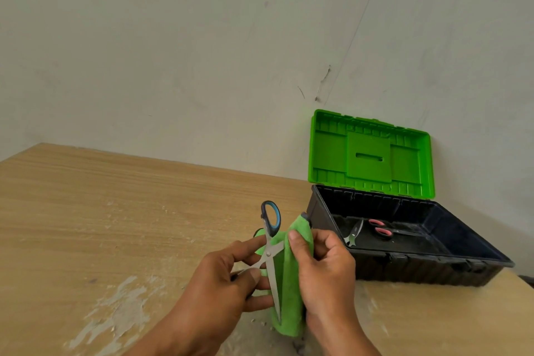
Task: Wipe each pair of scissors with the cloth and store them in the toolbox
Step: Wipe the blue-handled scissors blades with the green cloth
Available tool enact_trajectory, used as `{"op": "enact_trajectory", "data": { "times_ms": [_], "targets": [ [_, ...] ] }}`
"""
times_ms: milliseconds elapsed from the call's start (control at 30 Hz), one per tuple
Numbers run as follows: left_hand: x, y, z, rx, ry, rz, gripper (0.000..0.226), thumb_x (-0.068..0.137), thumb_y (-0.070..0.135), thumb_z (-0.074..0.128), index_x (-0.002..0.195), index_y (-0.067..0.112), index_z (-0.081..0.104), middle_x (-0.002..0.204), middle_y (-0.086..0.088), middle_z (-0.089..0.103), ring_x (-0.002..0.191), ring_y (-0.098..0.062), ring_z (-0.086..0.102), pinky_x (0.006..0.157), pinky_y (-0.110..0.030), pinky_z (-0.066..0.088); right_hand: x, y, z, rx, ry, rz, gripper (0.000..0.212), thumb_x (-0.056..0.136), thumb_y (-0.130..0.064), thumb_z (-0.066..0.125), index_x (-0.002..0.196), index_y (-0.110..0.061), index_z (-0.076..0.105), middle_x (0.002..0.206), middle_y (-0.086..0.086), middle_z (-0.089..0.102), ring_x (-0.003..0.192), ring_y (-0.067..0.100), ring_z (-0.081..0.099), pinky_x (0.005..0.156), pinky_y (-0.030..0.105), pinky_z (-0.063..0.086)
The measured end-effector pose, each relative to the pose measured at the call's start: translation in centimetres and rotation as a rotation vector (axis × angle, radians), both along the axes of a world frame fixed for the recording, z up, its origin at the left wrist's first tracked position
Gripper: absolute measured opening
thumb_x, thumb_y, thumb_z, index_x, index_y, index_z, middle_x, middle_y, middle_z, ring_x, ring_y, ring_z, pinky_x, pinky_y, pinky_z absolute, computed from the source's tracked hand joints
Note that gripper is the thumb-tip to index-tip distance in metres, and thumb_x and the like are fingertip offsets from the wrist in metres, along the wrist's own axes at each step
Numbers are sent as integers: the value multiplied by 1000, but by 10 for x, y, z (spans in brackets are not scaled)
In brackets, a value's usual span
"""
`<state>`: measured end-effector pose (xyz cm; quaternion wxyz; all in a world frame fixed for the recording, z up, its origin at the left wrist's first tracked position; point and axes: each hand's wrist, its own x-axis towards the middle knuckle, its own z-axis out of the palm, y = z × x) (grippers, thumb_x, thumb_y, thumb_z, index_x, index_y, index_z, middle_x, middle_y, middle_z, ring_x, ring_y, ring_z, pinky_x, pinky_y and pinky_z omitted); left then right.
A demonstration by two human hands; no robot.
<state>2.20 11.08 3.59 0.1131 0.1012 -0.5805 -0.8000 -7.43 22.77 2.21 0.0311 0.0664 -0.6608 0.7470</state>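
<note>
Wooden table (101, 211), light grain, pale scuffed patches near its front edge; plain whitish wall (202, 52) behind, with a few dark marks. Toolbox (410, 263) at the table's right rear, against the wall: black base, green lid (370, 153) standing open. Inside it, red-handled scissors (383, 230) lie flat, with a second bladed tool (354, 234) just beside them (type unclear). Left of the toolbox, above the table, blue-handled scissors (270, 243), blades parted, points down. Left hand (222, 277) pinches one blade. Right hand (323, 269) is closed around the green cloth (291, 277), pressed against the other blade.
</note>
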Motion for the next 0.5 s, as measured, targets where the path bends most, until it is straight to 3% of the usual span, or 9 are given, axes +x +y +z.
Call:
{"op": "enact_trajectory", "data": {
  "times_ms": [100,233,300,367,500],
  "targets": [
    [1,-5,-1,-2,-8,1,47,94,-17,47,113,18,72,107,-16,53,79,-30,74,69,-39,63,-11,2,0,24,27,-72,10,90,-20,76,93,-14,69,81,4,78,74,21,76,66,36,62],
    [2,-9,4,35,10,24,46,93,-19,47,111,14,73,92,-9,59,76,-31,73,67,-40,64,-24,14,-1,171,222,-255,11,93,-26,72,96,-22,62,87,-6,73,82,11,72,76,35,60],
    [1,-13,5,48,5,63,43,94,-16,48,115,14,71,81,-2,63,73,-27,73,67,-38,64,-21,18,-1,276,411,-307,12,94,-28,69,100,-21,62,89,-10,72,81,0,68,76,20,56],
    [-1,-17,3,48,-9,107,42,96,-14,48,119,14,69,78,2,64,72,-24,74,67,-36,63,-15,17,-2,346,608,-290,13,96,-26,68,106,-18,66,91,-8,71,84,-2,65,72,6,47],
    [-4,-17,2,72,-17,150,43,97,-14,45,123,12,66,102,-14,58,74,-25,76,64,-31,63,0,3,-14,459,804,-19,22,93,-18,70,115,-15,74,102,-5,69,92,4,67,76,16,55]
  ]
}}
